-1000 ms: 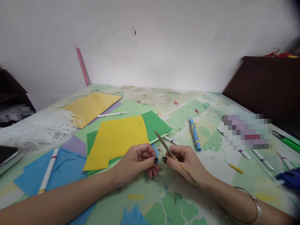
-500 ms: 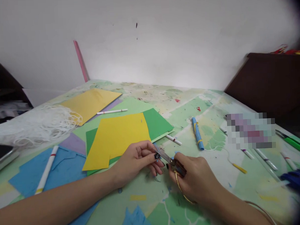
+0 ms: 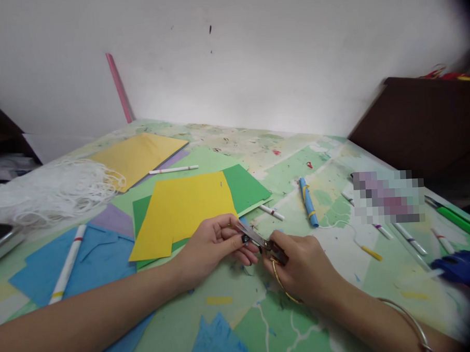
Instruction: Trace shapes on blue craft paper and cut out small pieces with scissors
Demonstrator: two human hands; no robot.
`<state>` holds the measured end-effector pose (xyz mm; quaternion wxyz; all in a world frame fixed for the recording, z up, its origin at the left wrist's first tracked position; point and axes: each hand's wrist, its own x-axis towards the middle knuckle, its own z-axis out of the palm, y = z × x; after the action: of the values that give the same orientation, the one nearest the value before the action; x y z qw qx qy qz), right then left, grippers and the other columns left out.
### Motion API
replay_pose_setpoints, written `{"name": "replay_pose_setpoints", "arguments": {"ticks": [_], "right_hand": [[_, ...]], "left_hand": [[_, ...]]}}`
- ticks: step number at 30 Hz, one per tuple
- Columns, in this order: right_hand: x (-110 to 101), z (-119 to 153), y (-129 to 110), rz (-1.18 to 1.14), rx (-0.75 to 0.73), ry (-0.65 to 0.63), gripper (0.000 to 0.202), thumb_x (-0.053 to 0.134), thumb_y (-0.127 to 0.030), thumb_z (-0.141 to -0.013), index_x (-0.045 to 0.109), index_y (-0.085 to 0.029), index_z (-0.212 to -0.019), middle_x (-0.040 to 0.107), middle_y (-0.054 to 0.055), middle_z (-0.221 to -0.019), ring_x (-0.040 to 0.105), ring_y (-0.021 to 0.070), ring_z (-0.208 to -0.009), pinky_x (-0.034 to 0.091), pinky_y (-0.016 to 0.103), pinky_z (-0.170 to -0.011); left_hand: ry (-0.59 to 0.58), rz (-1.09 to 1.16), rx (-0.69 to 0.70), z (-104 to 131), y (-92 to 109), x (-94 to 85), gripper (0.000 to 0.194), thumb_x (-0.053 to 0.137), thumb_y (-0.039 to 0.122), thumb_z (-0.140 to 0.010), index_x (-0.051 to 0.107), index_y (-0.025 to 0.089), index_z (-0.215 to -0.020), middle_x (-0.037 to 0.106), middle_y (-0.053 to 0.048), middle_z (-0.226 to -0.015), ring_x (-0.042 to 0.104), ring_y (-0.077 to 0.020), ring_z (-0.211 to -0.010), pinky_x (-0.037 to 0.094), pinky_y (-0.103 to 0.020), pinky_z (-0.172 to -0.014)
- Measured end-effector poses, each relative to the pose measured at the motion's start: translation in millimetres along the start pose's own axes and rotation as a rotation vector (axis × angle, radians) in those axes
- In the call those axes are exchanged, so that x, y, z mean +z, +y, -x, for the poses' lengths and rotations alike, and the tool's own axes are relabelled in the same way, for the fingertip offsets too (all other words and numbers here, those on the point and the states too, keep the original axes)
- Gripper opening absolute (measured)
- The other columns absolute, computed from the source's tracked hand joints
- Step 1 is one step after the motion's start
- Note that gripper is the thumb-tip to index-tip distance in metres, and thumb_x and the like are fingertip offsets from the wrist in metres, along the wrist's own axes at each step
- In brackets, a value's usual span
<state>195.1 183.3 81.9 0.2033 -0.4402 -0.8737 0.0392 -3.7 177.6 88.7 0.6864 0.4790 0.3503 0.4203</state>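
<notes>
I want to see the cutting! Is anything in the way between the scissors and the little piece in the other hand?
Nothing visible. The right hand holds the scissors, whose blades already reach the left hand's fingers. The pinched piece is too small to make out.

Scissors [image 3: 257,241]: shiny metal blades, brass-toned handles; yellow sheet [image 3: 185,209] and green sheet [image 3: 243,185] are matt paper; table [image 3: 281,169] cover is worn, paint-flecked; white string pile [image 3: 60,191] far left looks fibrous.

A single head-worn camera looks forward and down across the green map-printed table [image 3: 282,179] toward the white plastered wall [image 3: 253,66]. It sits close above both forearms, placing the hands low in the frame's centre.
</notes>
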Motion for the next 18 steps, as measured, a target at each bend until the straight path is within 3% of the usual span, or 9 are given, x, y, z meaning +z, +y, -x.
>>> {"name": "replay_pose_setpoints", "arguments": {"ticks": [18], "right_hand": [[1.5,-1.2,1.3,0.007,-0.021,0.059,0.017,0.056,-0.026,-0.072,0.047,-0.017,-0.06,0.05,-0.002,-0.047,0.038,0.0083,-0.041,0.021,0.021,-0.045]], "left_hand": [[0.008,0.07,-0.039,-0.4,-0.9,0.2,0.017,0.064,0.021,-0.08,0.05,0.012,-0.084,0.071,-0.01,-0.077,0.069,-0.0167,-0.065,0.053,-0.023,-0.058]]}}
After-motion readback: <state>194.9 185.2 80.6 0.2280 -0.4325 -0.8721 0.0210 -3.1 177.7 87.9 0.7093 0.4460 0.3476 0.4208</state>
